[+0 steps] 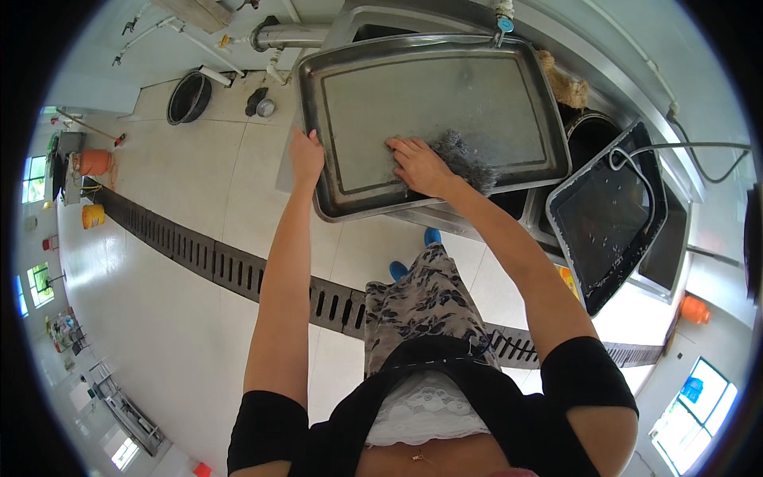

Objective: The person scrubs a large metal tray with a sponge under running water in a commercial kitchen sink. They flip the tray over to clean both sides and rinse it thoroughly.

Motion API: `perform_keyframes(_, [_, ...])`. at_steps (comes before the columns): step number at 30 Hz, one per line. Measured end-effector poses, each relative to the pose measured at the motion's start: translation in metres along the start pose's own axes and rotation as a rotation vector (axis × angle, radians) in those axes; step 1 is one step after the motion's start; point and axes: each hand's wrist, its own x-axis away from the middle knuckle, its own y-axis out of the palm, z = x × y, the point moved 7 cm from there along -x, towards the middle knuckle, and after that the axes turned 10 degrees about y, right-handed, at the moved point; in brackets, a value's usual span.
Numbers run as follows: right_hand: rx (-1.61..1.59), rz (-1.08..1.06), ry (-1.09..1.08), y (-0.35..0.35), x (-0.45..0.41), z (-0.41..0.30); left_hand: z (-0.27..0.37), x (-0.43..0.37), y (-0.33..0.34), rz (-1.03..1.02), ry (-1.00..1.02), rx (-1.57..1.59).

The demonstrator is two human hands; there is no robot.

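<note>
A large rectangular metal tray (417,107) with a raised rim rests over the stainless steel sink, below a tap with a blue handle (505,25). My left hand (306,156) grips the tray's left rim, thumb on top. Palm down on the tray's lower middle lies my right hand (420,164), fingers a little apart, with nothing visible in them. Against its outer edge and wrist sits a grey wad that looks like a steel wool scourer (468,161). The underside of that palm is hidden.
A second, black tray (614,220) with white specks leans across the sink's right side, a grey hose (650,179) over it. Behind stands a dark round pot (593,125). A slotted drain grate (238,265) crosses the tiled floor; a black tub (189,98) is by the wall.
</note>
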Motion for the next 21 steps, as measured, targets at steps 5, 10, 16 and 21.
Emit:
perform_keyframes(5, [-0.142, 0.146, -0.084, -0.002, -0.02, 0.052, -0.008, 0.002, -0.001, 0.034, 0.011, -0.08])
perform_keyframes(10, [-0.126, 0.308, 0.067, -0.024, -0.054, 0.136, 0.003, -0.001, -0.008, -0.013, -0.038, -0.126])
perform_keyframes(16, [-0.051, 0.477, 0.115, -0.049, -0.084, 0.205, 0.018, -0.002, -0.013, -0.033, 0.004, -0.225])
perform_keyframes(21, [0.043, 0.587, 0.121, -0.048, -0.113, 0.213, 0.018, -0.005, -0.011, -0.052, -0.04, -0.246])
